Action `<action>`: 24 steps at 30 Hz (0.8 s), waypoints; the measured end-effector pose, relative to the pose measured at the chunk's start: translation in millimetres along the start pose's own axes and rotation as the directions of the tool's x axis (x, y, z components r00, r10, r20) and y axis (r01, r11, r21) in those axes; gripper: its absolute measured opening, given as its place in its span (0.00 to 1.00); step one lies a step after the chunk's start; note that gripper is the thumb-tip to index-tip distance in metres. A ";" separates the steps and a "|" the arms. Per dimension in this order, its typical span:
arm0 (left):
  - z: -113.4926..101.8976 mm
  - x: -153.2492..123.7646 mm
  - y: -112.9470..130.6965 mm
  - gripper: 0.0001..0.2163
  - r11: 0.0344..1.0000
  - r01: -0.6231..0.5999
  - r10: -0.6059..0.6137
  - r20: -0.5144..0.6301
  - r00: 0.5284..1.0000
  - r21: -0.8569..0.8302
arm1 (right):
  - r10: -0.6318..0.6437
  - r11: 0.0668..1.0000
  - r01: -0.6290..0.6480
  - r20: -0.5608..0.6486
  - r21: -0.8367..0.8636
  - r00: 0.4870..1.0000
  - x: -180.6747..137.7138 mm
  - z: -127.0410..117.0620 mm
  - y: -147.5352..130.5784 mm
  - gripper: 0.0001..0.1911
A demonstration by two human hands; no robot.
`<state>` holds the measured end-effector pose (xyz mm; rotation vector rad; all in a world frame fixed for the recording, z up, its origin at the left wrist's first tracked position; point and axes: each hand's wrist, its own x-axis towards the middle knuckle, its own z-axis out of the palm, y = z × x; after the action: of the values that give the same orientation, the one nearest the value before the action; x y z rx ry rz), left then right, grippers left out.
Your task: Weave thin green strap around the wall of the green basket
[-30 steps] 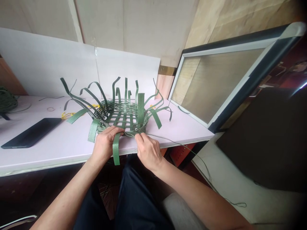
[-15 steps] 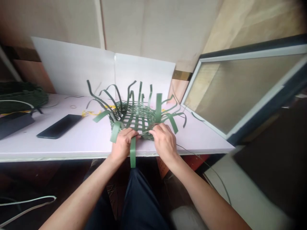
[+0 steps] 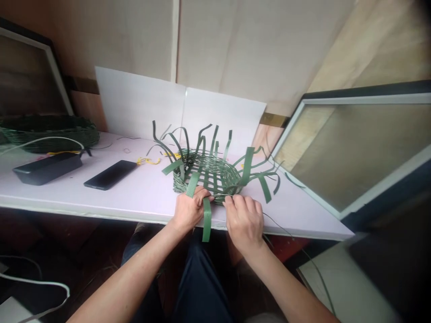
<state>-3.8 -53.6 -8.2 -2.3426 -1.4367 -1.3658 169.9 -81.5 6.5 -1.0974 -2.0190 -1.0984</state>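
Observation:
A half-woven green basket (image 3: 210, 172) of flat plastic strips sits at the near edge of a pale pink table (image 3: 141, 199), loose strip ends curling up all around it. My left hand (image 3: 189, 210) is closed on the basket's near rim, beside a wide green strip (image 3: 206, 220) that hangs down over the table edge. My right hand (image 3: 245, 220) is closed in a pinch at the rim just right of that strip, on a thin green weaving cord (image 3: 286, 231) that trails off to the right.
A black phone (image 3: 110, 174) and a dark rectangular box (image 3: 47, 168) lie on the table's left. A finished green basket (image 3: 47, 132) stands at far left. A framed screen panel (image 3: 353, 148) leans at right. White boards (image 3: 175, 110) back the table.
The view has swung left and down, bringing the far-left basket and box into sight. My right hand has shifted slightly along the rim; my left hand keeps its hold.

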 end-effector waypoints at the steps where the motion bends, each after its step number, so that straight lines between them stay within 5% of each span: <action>1: 0.2 0.1 -0.4 0.08 1.000 -0.004 0.004 -0.007 1.000 -0.003 | 0.008 1.000 -0.008 0.012 -0.019 1.000 -0.7 2.2 -0.5 0.09; 8: -1.2 4.4 -0.4 0.09 0.999 0.024 -0.023 -0.014 1.000 0.028 | 0.073 0.997 -0.072 0.058 -0.022 0.996 -1.8 -1.2 -15.5 0.16; 18: -3.1 9.4 -0.6 0.15 0.996 0.027 -0.030 0.035 0.999 0.090 | -0.007 0.990 0.006 0.007 0.138 1.000 -27.8 -27.6 -42.1 0.12; 21: -2.0 9.1 -2.3 0.15 0.997 0.023 -0.027 0.053 0.998 0.079 | 0.129 0.931 -0.131 0.029 0.340 0.991 -23.6 -29.2 -28.9 0.07; 24: -1.3 8.8 -3.3 0.14 0.998 0.021 -0.024 0.050 0.998 0.065 | 0.344 0.810 -0.399 0.203 0.429 0.917 -12.8 -23.4 -12.7 0.13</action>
<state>-5.6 -46.3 -2.4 -2.3448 -1.5016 -1.2536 167.6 -110.8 3.0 -1.2411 -1.8971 -0.3270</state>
